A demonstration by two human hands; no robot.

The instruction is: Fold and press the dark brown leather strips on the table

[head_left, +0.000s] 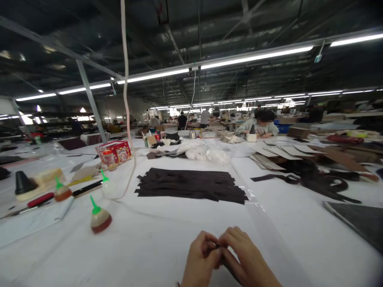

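Observation:
My left hand (200, 259) and my right hand (245, 259) meet low over the white table (155, 239), fingers pinched together on a thin dark strip (218, 247) held between them. Part of that strip runs down under my right hand. Farther out on the table lies a flat layer of several dark strips (191, 184) side by side.
Squeeze bottles with green nozzles (100, 218) stand at the left beside tools and a red box (115, 152). A hose (127, 99) hangs from above. Dark straps (317, 181) and card pieces (275, 153) lie right. A seated person (260, 128) works far back.

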